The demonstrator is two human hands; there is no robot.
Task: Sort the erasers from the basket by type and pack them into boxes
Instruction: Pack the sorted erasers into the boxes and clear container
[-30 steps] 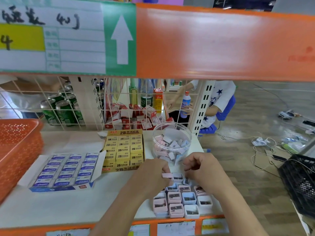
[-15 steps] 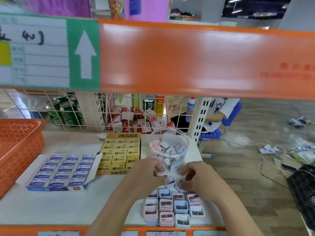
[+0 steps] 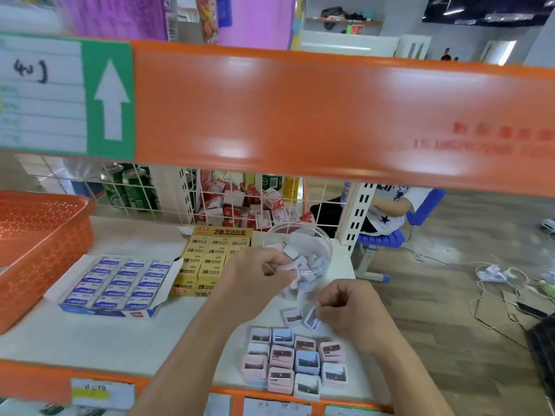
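Note:
My left hand (image 3: pixel 258 277) pinches a small pink piece (image 3: pixel 285 267) just in front of the clear round tub (image 3: pixel 322 244), which holds several pastel pieces. My right hand (image 3: pixel 345 307) pinches a pale blue piece (image 3: pixel 311 318) at its left edge, above a cluster of pink, blue and white pieces (image 3: pixel 295 363) laid flat on the white shelf (image 3: pixel 90 331). A loose white piece (image 3: pixel 291 316) lies beside the blue one. An open blue box of erasers (image 3: pixel 120 283) and a yellow 2B eraser box (image 3: pixel 210 259) stand full to the left.
An orange basket (image 3: pixel 39 253) stands at the far left of the shelf. The orange beam of the shelf above (image 3: pixel 330 115) hangs low across the view. Behind a wire grid (image 3: pixel 168 193) are green cans and red-white boxes. Someone sits on a blue chair (image 3: pixel 387 235) at the right.
My left hand has lifted with the pink piece toward the tub. My right hand has dropped toward the loose pieces and taken hold of a blue one. The camera has tilted upward.

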